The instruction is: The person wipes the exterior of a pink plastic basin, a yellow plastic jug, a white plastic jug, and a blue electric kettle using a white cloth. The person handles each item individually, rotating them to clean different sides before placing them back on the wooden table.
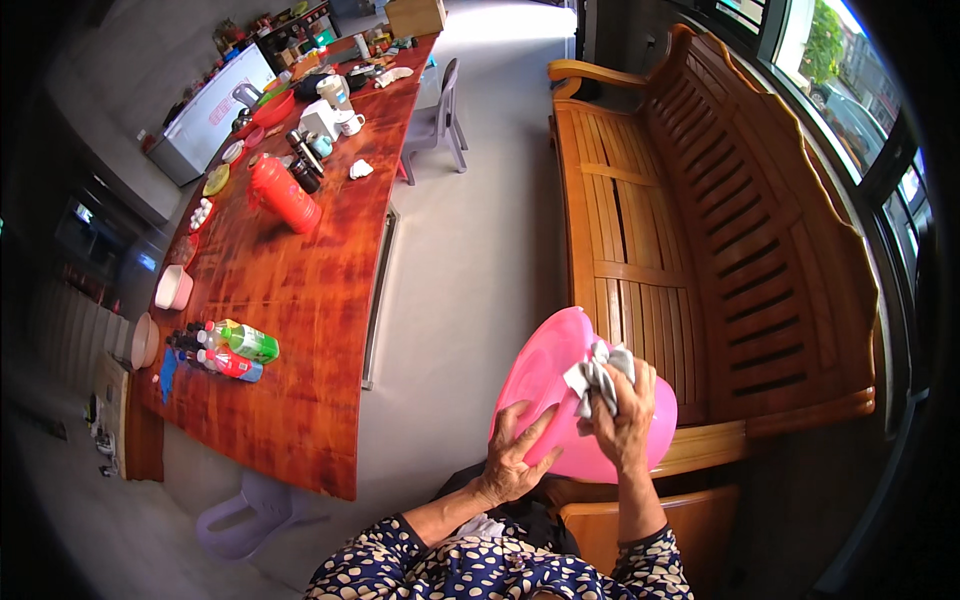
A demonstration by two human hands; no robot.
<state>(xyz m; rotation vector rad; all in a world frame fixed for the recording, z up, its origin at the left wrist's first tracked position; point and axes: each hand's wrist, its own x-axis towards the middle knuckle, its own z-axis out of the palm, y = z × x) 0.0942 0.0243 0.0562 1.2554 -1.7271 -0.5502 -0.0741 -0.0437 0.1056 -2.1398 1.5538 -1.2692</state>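
A pink plastic basin point(545, 372) is tilted in front of me beside the wooden bench's near end. My left hand point(512, 462) grips it from the left, fingers spread over its pink surface. Bunched in my right hand point(625, 425) is a grey-white cloth point(597, 378), pressed against the basin near its upper right part. The right fingers are closed round the cloth. Part of the basin is hidden behind both hands and the cloth.
A slatted wooden bench point(635, 225) runs along the right under a window. On the left, a long reddish table point(310, 340) carries a red thermos flask point(285, 195), several drink bottles point(240, 350) and a white mug point(351, 123). Purple plastic chairs point(437, 130) stand near it.
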